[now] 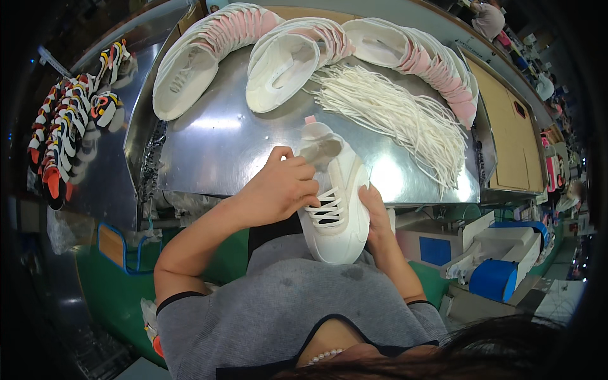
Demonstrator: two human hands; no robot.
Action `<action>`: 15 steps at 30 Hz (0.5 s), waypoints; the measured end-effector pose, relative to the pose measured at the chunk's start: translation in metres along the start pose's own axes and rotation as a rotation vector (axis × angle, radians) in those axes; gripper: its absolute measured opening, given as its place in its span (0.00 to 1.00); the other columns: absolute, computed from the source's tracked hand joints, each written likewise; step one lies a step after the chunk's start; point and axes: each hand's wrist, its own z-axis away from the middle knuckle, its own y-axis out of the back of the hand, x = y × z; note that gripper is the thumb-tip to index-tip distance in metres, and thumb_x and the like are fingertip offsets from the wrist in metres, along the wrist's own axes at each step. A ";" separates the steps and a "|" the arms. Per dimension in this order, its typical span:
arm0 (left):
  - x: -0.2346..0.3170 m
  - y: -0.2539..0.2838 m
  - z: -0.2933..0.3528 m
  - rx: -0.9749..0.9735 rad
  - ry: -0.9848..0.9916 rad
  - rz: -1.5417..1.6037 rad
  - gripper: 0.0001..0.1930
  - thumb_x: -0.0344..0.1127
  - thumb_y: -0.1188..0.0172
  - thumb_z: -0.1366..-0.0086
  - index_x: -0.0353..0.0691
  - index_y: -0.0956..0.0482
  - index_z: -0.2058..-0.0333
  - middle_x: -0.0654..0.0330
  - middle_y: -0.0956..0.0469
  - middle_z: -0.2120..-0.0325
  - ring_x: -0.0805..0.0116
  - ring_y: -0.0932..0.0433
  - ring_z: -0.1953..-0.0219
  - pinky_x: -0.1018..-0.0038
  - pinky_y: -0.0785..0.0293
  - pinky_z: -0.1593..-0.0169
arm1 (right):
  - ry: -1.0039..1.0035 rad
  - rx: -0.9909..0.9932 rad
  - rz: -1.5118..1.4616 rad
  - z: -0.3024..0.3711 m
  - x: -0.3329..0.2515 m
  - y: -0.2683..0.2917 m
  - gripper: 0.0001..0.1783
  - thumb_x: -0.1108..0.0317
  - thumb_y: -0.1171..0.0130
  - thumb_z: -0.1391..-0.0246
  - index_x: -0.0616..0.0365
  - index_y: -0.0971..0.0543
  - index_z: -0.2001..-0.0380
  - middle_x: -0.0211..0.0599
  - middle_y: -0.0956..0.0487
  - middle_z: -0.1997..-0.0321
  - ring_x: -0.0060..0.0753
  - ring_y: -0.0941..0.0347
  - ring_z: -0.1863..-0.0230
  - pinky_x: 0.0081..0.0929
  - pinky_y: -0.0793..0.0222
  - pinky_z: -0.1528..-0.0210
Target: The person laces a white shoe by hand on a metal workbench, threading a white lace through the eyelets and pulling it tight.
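A white sneaker (350,231) is held upright in front of my body, its toe toward me and a pink tab at its heel. White shoelace (328,210) crosses the lower part of its opening in several rows. My left hand (288,183) is closed at the left edge of the lacing, its fingertips pinched on the shoelace; the lace end is hidden by the fingers. Around the sneaker's right side wraps my right hand (378,212), gripping it with the thumb showing and the other fingers mostly hidden behind the shoe.
Three curved rows of nested white shoe uppers with pink linings (183,82) line the back of the metal table (209,152). A bundle of white laces (392,117) lies at its right. Colourful shoe parts (66,130) stand on the left surface. Cardboard (506,136) and a blue-and-white machine (494,278) are at right.
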 end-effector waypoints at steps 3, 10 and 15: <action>-0.003 0.002 0.007 -0.066 0.010 0.082 0.11 0.42 0.35 0.39 0.44 0.24 0.73 0.64 0.32 0.73 0.66 0.29 0.62 0.65 0.41 0.50 | 0.037 0.020 -0.009 0.004 0.000 -0.001 0.26 0.61 0.41 0.35 0.65 0.32 0.40 0.45 0.20 0.46 0.36 0.19 0.50 0.34 0.20 0.48; -0.009 -0.020 0.000 -0.070 0.036 0.190 0.06 0.37 0.35 0.38 0.45 0.22 0.67 0.63 0.29 0.67 0.64 0.29 0.60 0.63 0.39 0.49 | -0.068 -0.023 -0.216 0.001 0.021 0.019 0.30 0.53 0.47 0.32 0.63 0.34 0.37 0.47 0.22 0.45 0.41 0.20 0.48 0.40 0.20 0.46; -0.007 -0.064 0.022 0.771 0.590 0.773 0.23 0.35 0.37 0.33 0.38 0.30 0.42 0.53 0.36 0.42 0.59 0.28 0.48 0.63 0.28 0.43 | -0.113 0.017 -0.349 -0.004 0.007 0.027 0.29 0.51 0.49 0.32 0.54 0.35 0.34 0.47 0.25 0.39 0.49 0.25 0.41 0.53 0.25 0.40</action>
